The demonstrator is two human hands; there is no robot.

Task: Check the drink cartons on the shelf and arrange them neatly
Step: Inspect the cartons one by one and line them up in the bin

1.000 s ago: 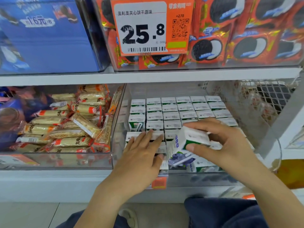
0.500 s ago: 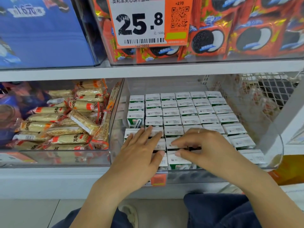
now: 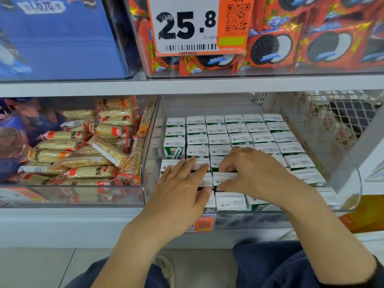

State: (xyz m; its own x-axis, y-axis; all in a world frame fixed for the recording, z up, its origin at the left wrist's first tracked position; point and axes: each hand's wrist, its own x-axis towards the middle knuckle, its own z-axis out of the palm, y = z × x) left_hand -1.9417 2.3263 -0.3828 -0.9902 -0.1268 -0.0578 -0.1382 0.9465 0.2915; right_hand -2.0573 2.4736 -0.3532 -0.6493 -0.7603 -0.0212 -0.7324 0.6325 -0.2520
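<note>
Several small white-and-green drink cartons (image 3: 239,139) stand in tidy rows inside a clear plastic bin (image 3: 353,183) on the lower shelf. My left hand (image 3: 182,190) lies flat with straight fingers on the cartons at the front left of the bin. Beside it, my right hand (image 3: 253,173) pinches one carton (image 3: 225,178) in the second row from the front, thumb on its near side and curled fingers on its far side. The carton sits level with its neighbours. Both hands hide some of the front rows.
A clear bin of wrapped snack bars (image 3: 87,154) adjoins on the left. Above, a shelf board (image 3: 187,86) carries cookie packs (image 3: 270,48) and an orange price tag (image 3: 197,26). A wire mesh panel (image 3: 342,113) stands at the right. My knees (image 3: 291,265) are below.
My right hand held a carton tilted above the front rows, then lowered it into the row; it now sits level in my pinch. My left hand stayed flat on the front-left cartons.
</note>
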